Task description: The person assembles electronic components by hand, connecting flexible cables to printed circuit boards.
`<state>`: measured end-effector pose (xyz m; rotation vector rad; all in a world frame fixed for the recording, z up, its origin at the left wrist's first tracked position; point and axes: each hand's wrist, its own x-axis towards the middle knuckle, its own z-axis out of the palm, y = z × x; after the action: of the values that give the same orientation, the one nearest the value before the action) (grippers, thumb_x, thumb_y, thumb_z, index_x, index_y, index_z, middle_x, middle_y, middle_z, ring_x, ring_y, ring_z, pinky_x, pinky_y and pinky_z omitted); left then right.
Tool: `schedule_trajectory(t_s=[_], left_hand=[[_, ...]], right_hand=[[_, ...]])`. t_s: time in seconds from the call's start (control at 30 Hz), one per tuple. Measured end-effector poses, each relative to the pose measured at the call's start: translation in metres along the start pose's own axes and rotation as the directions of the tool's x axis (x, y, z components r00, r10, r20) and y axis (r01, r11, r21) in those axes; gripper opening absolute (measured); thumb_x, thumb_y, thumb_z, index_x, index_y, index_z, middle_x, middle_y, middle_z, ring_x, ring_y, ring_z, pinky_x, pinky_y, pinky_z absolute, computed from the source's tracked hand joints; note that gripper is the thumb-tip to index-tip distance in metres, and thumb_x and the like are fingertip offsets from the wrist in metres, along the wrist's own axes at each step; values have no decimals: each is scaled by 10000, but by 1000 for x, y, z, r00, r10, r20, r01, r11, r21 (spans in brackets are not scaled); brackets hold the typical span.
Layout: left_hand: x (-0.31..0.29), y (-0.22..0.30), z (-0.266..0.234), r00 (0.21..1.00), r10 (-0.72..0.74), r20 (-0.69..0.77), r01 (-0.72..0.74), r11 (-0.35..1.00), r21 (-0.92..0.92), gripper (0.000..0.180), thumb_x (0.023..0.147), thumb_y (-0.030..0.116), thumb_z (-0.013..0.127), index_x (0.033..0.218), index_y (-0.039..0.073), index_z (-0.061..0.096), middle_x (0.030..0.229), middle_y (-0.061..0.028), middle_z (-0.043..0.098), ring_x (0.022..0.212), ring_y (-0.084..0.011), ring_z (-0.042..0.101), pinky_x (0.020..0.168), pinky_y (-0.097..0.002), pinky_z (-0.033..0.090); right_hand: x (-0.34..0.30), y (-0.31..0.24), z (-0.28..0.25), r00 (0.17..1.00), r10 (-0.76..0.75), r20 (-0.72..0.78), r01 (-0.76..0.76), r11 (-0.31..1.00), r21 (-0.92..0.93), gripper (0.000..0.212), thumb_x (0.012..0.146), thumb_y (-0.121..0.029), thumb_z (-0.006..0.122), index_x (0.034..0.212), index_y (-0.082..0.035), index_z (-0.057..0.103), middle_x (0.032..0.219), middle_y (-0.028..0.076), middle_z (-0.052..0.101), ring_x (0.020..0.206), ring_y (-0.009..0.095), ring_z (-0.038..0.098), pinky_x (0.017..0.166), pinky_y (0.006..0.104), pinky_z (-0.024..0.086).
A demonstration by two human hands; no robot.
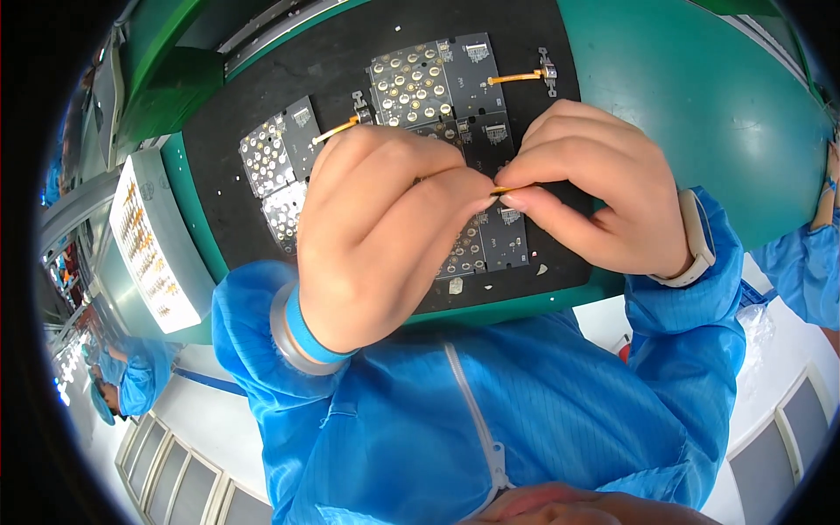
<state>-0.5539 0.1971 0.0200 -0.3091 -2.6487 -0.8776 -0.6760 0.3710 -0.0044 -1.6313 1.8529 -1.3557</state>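
Fingertips of my left hand (pixel 381 219) and my right hand (pixel 604 179) meet in a pinch over the lower part of the right board panel. Between them is a small orange flex cable (pixel 501 190), mostly covered by the fingers. Beneath lie dark circuit boards (pixel 477 74) with rows of round metal pads, partly hidden by my hands. An orange flex cable with a metal bracket (pixel 549 73) sticks out from the upper right board. Another bracketed flex cable (pixel 337 131) extends from the left board panel (pixel 302 122), which my left hand partly covers.
The boards rest on a black mat (pixel 210 131) over a green tabletop (pixel 700 131). A white tray (pixel 171 197) of small orange parts stands at the left. Pale scraps (pixel 455 285) lie near the mat's front edge. Blue-sleeved people (pixel 801 271) are at both sides.
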Motion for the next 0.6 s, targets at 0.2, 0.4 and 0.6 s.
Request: schedule_trajectory(t_s=[0.2, 0.4, 0.6], left_hand=[[-8, -6, 14, 995, 101, -12, -99, 992, 80, 272, 584, 46, 704, 841, 2, 626, 844, -102, 578, 751, -262, 559, 637, -343, 446], [-15, 14, -2, 990, -29, 135, 30, 1000, -6, 219, 628, 73, 756, 776, -6, 615, 811, -119, 572, 739, -279, 555, 671, -371, 466], [-41, 32, 9, 939, -19, 342, 38, 998, -49, 356, 627, 199, 755, 878, -19, 628, 854, -119, 576, 778, -272, 566, 714, -381, 492]], right_hand=[[-1, -1, -2, 999, -46, -14, 46, 999, -1, 167, 731, 41, 696, 880, 0, 631, 781, 115, 621, 724, 254, 589, 617, 317, 463], [-14, -5, -8, 998, 32, -52, -36, 997, -66, 163, 725, 44, 698, 875, 5, 647, 799, 119, 622, 709, 246, 581, 612, 307, 451], [-47, -12, 11, 983, 163, -89, -168, 984, -53, 141, 726, 0, 701, 854, -25, 646, 801, 80, 584, 685, 239, 557, 593, 324, 439]])
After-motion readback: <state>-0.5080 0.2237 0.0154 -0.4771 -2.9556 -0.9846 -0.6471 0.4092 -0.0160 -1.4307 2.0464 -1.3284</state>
